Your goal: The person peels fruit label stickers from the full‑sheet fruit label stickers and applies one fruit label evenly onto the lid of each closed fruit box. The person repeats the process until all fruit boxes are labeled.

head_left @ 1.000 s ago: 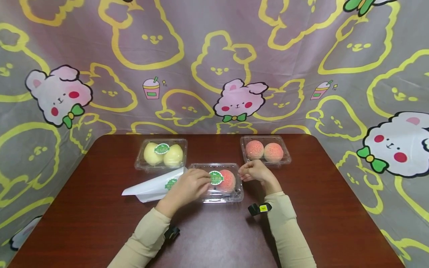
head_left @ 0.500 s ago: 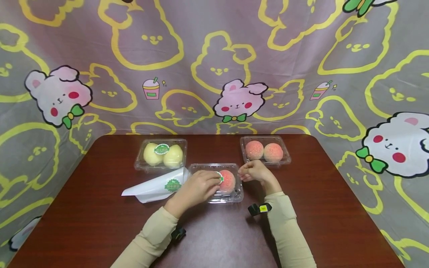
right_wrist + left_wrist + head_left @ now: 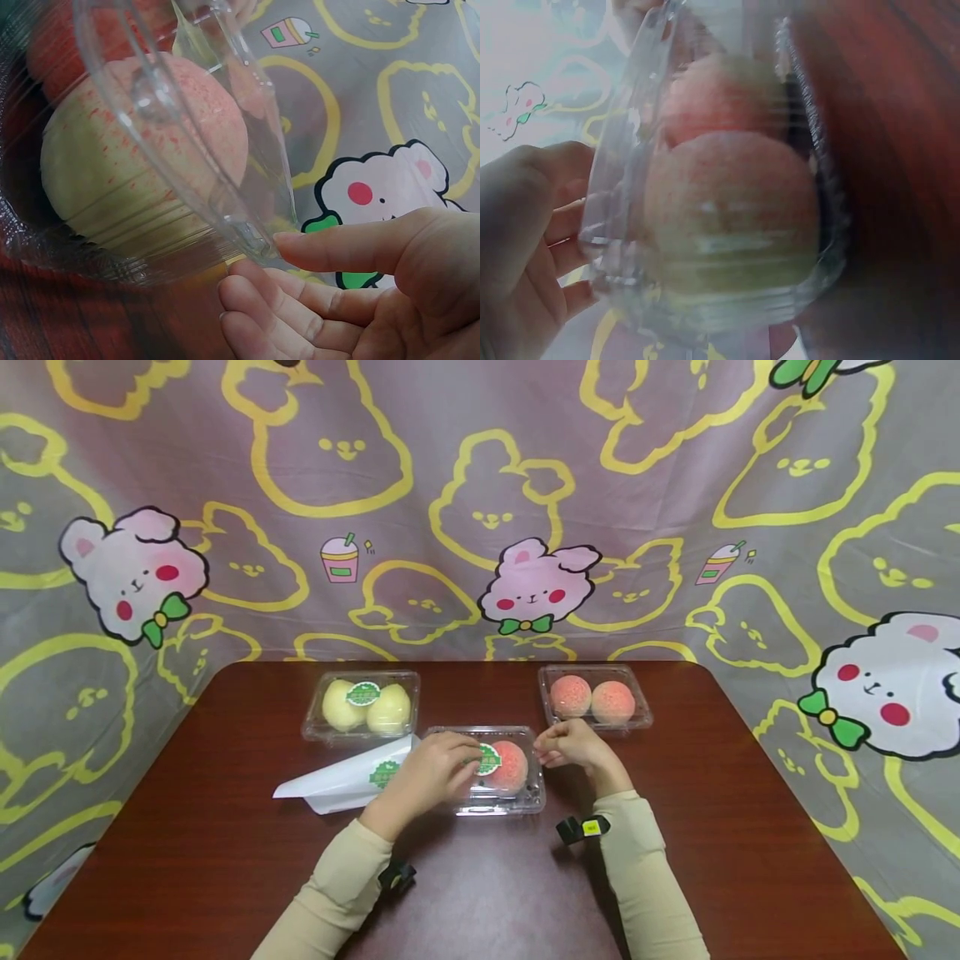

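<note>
A clear plastic clamshell box (image 3: 498, 807) of peaches stands at mid-table, its lid down. One peach (image 3: 512, 767) shows from above; both show in the left wrist view, where a peach (image 3: 731, 210) fills the near end. A round green-and-white sticker (image 3: 489, 759) lies on the lid. My left hand (image 3: 429, 770) reaches over the box's left half, relaxed fingertips right at the sticker's left side. At the right end, my right hand (image 3: 579, 750) pinches the box's rim corner, thumb on top and fingers bent below, as the right wrist view shows.
Left of the box lies a curled white sheet (image 3: 322, 789) bearing a green sticker, partly behind my left hand. At the back left is a stickered box of yellow fruit (image 3: 347, 710); at the back right, a box of two peaches (image 3: 613, 702). A patterned curtain (image 3: 420, 527) hangs behind the table.
My left hand moved right across the sticker, covering most of it, then back left, so more of the sticker shows. My right hand stays at the box's corner.
</note>
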`<state>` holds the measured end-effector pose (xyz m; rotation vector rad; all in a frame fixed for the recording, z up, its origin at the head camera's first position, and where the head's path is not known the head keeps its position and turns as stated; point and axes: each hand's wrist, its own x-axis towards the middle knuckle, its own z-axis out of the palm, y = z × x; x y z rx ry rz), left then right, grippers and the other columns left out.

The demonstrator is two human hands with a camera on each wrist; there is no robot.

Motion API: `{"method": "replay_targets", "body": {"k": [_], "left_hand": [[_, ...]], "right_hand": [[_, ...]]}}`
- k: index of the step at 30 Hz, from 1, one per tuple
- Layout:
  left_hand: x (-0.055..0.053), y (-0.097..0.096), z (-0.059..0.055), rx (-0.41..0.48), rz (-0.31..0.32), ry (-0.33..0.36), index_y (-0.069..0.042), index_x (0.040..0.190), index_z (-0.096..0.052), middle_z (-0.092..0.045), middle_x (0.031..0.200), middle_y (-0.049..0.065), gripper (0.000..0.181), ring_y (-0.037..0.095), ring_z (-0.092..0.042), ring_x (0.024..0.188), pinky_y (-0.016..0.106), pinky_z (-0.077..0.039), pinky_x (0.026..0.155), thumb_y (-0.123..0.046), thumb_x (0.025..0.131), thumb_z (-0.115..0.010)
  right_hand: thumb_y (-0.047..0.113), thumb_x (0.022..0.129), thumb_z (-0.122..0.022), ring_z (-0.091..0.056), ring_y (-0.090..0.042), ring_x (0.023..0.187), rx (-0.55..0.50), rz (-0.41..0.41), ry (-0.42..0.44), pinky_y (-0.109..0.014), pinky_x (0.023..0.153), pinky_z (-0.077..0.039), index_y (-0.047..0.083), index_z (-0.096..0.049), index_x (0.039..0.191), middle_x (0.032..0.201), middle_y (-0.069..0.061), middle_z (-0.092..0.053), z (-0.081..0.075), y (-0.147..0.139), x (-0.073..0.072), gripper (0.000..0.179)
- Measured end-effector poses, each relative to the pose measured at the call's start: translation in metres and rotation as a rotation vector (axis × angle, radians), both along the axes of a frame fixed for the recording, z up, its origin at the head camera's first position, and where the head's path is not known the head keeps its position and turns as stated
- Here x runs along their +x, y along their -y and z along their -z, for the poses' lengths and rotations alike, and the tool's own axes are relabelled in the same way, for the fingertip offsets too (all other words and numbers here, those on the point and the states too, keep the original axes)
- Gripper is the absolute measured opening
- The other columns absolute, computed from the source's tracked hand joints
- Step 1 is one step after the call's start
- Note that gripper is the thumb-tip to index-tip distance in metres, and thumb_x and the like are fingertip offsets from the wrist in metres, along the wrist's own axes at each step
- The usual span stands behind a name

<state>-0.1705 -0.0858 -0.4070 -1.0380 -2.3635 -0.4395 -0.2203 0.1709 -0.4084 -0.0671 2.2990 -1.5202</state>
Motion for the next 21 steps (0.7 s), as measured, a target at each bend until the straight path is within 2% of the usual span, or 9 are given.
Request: {"method": "replay_targets", "body": {"k": [3, 9, 11, 13, 16, 21], "left_hand": [[-0.001, 0.003, -0.003, 0.031, -0.018, 0.018, -0.010, 0.092, -0.074, -0.075, 0.099, 0.003, 0.011, 0.021, -0.069, 0.099, 0.035, -0.053, 0.094, -0.016, 0.084, -0.070], [0.000, 0.007, -0.005, 0.018, 0.046, -0.001, -0.011, 0.090, -0.075, -0.075, 0.096, 0.001, 0.009, 0.017, -0.070, 0.095, 0.033, -0.054, 0.092, -0.015, 0.083, -0.071], [0.000, 0.009, -0.005, 0.021, 0.038, 0.000, -0.011, 0.089, -0.075, -0.074, 0.095, 0.000, 0.009, 0.017, -0.069, 0.094, 0.032, -0.055, 0.090, -0.015, 0.082, -0.072], [0.000, 0.013, -0.006, 0.041, -0.006, 0.022, -0.011, 0.089, -0.075, -0.074, 0.094, 0.001, 0.008, 0.017, -0.070, 0.092, 0.032, -0.055, 0.087, -0.015, 0.083, -0.072], [-0.001, 0.023, -0.009, 0.067, -0.106, 0.086, -0.010, 0.091, -0.075, -0.073, 0.093, 0.002, 0.009, 0.019, -0.070, 0.090, 0.033, -0.056, 0.083, -0.015, 0.083, -0.072], [0.000, 0.041, -0.020, 0.078, -0.248, 0.267, -0.008, 0.095, -0.074, -0.075, 0.095, 0.006, 0.013, 0.023, -0.071, 0.090, 0.039, -0.057, 0.079, -0.016, 0.087, -0.069]], "right_hand": [[0.002, 0.091, -0.058, -0.066, -0.009, 0.065, 0.010, -0.002, -0.002, -0.031, 0.069, -0.061, -0.018, -0.061, 0.105, 0.079, -0.007, -0.071, 0.000, -0.001, 0.000, 0.025], [0.002, 0.091, -0.058, -0.066, -0.009, 0.066, 0.013, -0.012, -0.007, -0.031, 0.068, -0.060, -0.018, -0.062, 0.105, 0.078, -0.006, -0.071, 0.000, -0.003, 0.001, 0.024], [0.001, 0.091, -0.058, -0.066, -0.009, 0.066, 0.009, -0.016, -0.004, -0.031, 0.068, -0.060, -0.018, -0.061, 0.105, 0.078, -0.005, -0.071, 0.000, -0.004, 0.000, 0.025], [0.001, 0.091, -0.058, -0.066, -0.009, 0.066, 0.002, -0.014, 0.006, -0.030, 0.068, -0.060, -0.018, -0.061, 0.106, 0.077, -0.004, -0.070, 0.001, -0.004, 0.000, 0.024], [0.001, 0.091, -0.058, -0.066, -0.009, 0.066, 0.002, -0.025, 0.013, -0.029, 0.068, -0.060, -0.018, -0.062, 0.106, 0.076, -0.003, -0.070, 0.000, -0.004, 0.001, 0.024], [0.002, 0.090, -0.059, -0.066, -0.010, 0.064, 0.020, -0.081, 0.012, -0.033, 0.069, -0.061, -0.018, -0.064, 0.103, 0.074, -0.004, -0.070, -0.002, -0.008, 0.003, 0.024]]}}
